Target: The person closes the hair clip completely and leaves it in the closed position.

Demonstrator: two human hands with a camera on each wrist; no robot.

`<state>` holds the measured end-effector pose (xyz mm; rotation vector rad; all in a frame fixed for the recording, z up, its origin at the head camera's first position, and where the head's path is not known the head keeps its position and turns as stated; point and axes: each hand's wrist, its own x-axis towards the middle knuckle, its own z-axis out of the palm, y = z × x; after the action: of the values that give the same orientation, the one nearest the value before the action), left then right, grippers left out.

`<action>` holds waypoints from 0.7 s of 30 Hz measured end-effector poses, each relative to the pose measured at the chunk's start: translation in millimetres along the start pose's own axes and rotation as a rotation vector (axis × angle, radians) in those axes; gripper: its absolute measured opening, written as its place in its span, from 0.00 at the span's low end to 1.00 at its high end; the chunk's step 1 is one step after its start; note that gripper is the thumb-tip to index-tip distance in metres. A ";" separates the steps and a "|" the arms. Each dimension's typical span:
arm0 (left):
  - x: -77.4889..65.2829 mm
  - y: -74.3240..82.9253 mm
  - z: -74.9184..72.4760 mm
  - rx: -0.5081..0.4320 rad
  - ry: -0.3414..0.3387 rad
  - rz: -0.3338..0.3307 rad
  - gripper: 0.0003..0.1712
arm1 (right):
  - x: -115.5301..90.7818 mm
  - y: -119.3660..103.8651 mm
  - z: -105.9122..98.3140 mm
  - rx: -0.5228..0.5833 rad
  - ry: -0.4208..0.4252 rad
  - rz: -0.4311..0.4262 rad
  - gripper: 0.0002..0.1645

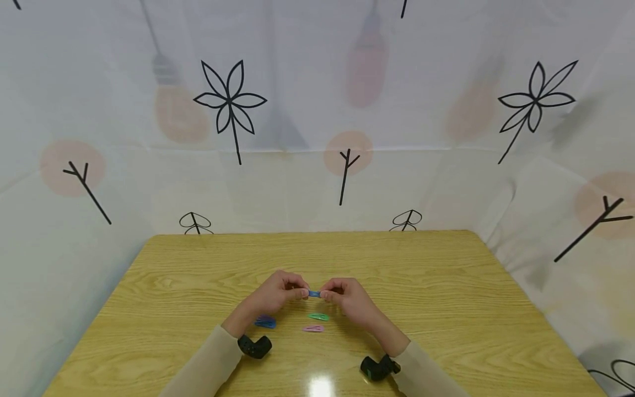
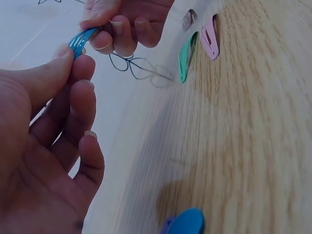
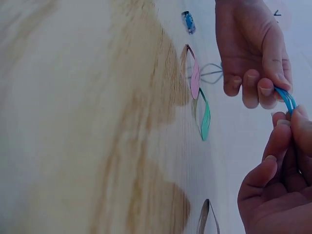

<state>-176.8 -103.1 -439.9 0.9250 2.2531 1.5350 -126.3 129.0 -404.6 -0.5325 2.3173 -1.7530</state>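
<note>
A blue snap hair clip (image 1: 315, 294) is held level above the table between both hands. My left hand (image 1: 275, 293) pinches one end of it between thumb and forefinger. The other end is pinched by my right hand (image 1: 353, 300). In the left wrist view the clip (image 2: 82, 41) looks slightly bowed, its slots showing, and its ends are hidden under the fingertips. Below the hands lie a green hair clip (image 1: 318, 317) and, nearer me, a pink hair clip (image 1: 313, 328). Blue and purple clips (image 1: 266, 322) lie together beside my left wrist.
All the loose clips rest on a wood-grain table (image 1: 421, 264). Another clip (image 3: 209, 217) shows at the bottom of the right wrist view. A white cloth (image 1: 297, 187) with plant drawings hangs behind the table. Black wrist cameras (image 1: 255, 347) sit at both sleeves.
</note>
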 end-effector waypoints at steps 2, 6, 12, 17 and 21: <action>0.0 -0.5 0.7 0.012 0.014 -0.023 0.09 | 0.5 1.2 0.3 -0.012 0.006 -0.002 0.08; -1.1 -2.7 0.4 0.028 0.039 -0.048 0.08 | 1.7 3.0 1.7 -0.045 0.013 -0.016 0.07; -4.9 0.0 -2.5 0.073 0.055 -0.053 0.06 | 8.2 14.8 5.0 -0.113 0.017 -0.040 0.07; -6.2 -7.9 -4.0 0.085 0.055 -0.086 0.06 | 19.5 42.8 6.5 -0.171 0.002 -0.040 0.06; -8.4 -11.5 -5.7 0.095 0.044 -0.106 0.06 | 20.0 42.4 8.5 -0.221 0.002 -0.050 0.06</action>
<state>-177.6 -115.4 -449.1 0.7900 2.3835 1.4278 -148.8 123.7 -446.3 -0.6296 2.5360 -1.5266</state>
